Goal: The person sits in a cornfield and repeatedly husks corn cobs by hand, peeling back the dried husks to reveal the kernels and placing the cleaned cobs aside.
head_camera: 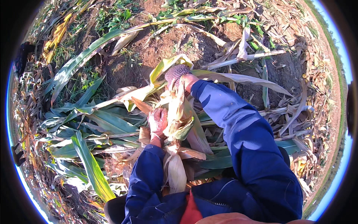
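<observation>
Dry corn husks and a corn stalk (128,95) lie between my two hands, low in front of my body. My left hand (157,121), in a pale covering that may be a thin glove, is curled against the pale husks (176,109); its fingertips are partly hidden. Farther out, my right hand (177,75) wears a dark knitted glove and is bent over the upper end of the husks, beside a yellow-green leaf (165,65). What its fingers hold is hidden. Below the hands hangs a husk-wrapped ear (176,173), tip toward me.
Green and dry corn leaves (112,123) are heaped under and left of my hands. Bare soil (125,70) with weeds lies beyond. Yellow corn ears (57,36) are piled at the upper left. Long stalks (246,57) cross the ground at the right.
</observation>
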`<action>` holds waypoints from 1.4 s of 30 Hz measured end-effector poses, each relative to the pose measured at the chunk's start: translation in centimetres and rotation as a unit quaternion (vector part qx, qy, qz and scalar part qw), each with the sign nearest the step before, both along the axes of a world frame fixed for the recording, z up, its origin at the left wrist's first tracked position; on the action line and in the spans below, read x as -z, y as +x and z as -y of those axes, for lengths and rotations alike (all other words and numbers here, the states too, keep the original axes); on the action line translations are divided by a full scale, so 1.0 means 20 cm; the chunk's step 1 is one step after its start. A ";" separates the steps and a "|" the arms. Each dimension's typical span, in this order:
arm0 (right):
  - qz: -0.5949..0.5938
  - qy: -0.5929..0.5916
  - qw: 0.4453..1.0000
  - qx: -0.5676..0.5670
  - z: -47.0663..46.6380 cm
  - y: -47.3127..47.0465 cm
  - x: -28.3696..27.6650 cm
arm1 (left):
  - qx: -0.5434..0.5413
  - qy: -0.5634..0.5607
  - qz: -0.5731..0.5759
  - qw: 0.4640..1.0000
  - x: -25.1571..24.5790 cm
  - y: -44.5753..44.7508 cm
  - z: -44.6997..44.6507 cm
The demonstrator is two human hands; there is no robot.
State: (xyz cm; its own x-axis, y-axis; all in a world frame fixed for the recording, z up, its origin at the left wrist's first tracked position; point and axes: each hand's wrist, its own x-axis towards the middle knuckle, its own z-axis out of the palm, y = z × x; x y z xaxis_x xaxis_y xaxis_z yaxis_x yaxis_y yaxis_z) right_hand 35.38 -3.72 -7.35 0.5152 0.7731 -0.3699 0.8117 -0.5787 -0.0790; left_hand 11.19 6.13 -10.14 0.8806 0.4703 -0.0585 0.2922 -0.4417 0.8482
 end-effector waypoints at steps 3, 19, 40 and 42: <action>-0.006 0.045 0.999 0.011 0.16 -0.27 -0.07 | -0.004 0.040 0.070 0.997 0.07 -0.04 -0.02; 0.221 0.243 0.944 0.044 0.69 -1.15 -0.51 | -0.114 -0.099 0.141 0.978 -1.25 -0.40 -0.22; 0.077 0.224 0.969 0.071 1.09 -1.71 -0.64 | -0.286 -0.234 -0.025 0.929 -0.73 -0.72 -0.63; 0.037 0.247 0.966 0.074 1.05 -1.68 -0.65 | -0.276 -0.253 0.017 0.927 -0.86 -0.81 -0.66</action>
